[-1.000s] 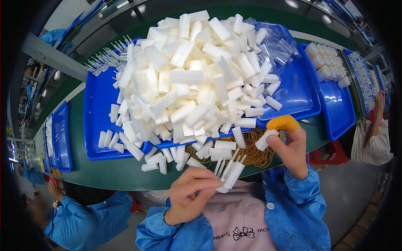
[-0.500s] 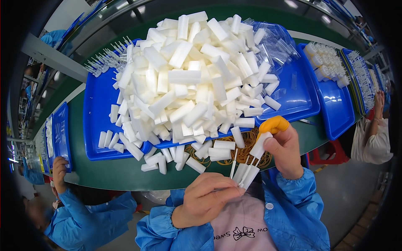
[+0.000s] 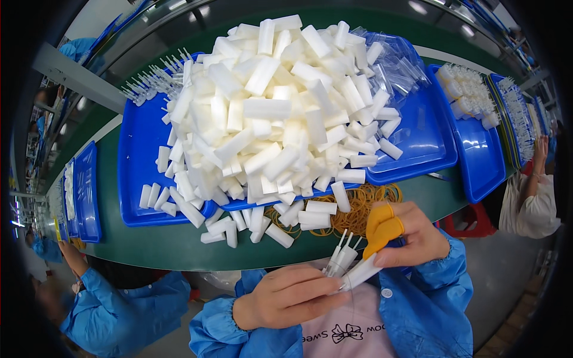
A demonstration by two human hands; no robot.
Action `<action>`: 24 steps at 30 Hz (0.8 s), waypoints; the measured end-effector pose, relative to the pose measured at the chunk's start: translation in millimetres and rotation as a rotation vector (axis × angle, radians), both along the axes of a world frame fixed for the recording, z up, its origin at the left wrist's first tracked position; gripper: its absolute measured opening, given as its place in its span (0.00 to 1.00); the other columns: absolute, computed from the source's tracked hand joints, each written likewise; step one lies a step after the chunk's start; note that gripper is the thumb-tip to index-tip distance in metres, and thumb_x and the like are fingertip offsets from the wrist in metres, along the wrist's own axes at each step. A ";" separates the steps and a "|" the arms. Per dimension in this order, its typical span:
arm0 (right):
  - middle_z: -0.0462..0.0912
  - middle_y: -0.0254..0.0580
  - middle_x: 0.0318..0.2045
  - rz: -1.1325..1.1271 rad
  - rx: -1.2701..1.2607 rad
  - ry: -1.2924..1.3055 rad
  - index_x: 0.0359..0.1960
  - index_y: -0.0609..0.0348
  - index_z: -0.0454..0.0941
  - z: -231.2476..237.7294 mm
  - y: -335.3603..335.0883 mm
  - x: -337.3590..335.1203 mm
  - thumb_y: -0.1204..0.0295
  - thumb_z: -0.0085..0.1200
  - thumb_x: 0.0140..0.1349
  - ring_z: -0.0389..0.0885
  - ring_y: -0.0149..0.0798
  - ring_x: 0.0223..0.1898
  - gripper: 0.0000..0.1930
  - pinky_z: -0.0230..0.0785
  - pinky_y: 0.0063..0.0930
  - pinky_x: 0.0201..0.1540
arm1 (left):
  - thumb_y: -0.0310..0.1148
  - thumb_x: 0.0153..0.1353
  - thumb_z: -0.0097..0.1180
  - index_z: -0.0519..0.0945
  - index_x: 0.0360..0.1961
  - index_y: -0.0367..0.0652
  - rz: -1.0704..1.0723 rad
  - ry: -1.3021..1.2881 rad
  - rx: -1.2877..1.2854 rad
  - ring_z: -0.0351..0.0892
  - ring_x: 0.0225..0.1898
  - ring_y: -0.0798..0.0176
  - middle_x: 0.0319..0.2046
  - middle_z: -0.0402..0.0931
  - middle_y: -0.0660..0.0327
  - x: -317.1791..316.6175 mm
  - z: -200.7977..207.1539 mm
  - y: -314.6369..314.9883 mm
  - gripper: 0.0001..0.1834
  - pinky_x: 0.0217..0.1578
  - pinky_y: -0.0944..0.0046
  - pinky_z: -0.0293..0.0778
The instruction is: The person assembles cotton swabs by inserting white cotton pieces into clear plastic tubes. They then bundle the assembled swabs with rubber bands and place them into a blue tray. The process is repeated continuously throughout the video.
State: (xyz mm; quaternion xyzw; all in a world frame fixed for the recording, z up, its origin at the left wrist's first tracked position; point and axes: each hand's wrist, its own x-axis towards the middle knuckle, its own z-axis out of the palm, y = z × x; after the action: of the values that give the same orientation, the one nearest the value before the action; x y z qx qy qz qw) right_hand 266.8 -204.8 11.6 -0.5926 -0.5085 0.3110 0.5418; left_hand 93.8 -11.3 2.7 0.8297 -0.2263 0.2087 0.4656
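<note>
Close to my body, my left hand [image 3: 292, 296] is closed around the lower ends of several slim white plastic pieces with thin rods [image 3: 344, 256], which point up and away. My right hand [image 3: 412, 235], with yellow finger covers [image 3: 382, 230] on it, pinches the upper right end of a white foam-like block [image 3: 362, 271]. That block lies tilted beside the rodded pieces, its lower end at my left fingertips. Whether a rod sits inside it is hidden. Beyond both hands rises a large heap of similar white blocks [image 3: 267, 108].
The heap spills over blue trays [image 3: 134, 185] onto the green table [image 3: 179, 247]. Tan rubber bands [image 3: 382, 194] lie at its near side, clear plastic sleeves [image 3: 397, 74] at the back right. Rodded white parts [image 3: 156, 80] stand back left. Other people [image 3: 128, 304] sit left and right.
My right hand has come down and turned, bringing the block from above the rods to a slant by my left fingers. At left, the other person's hand has moved down.
</note>
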 end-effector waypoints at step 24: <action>0.76 0.41 0.24 -0.468 -0.378 -0.699 0.36 0.59 0.76 -20.2 32.2 -11.7 0.68 0.59 0.51 0.76 0.38 0.27 0.12 0.64 0.30 0.32 | 0.20 0.47 0.65 0.81 0.36 0.36 0.356 0.417 -0.631 0.75 0.36 0.64 0.35 0.76 0.56 -13.7 -13.6 8.7 0.12 0.38 0.68 0.70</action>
State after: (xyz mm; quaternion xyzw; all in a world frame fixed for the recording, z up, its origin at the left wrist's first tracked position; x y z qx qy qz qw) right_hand 255.2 -172.6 -8.6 -0.8493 -0.4474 0.0489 0.2758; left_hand 80.0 -2.6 -11.0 0.6971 0.0946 0.1727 0.6894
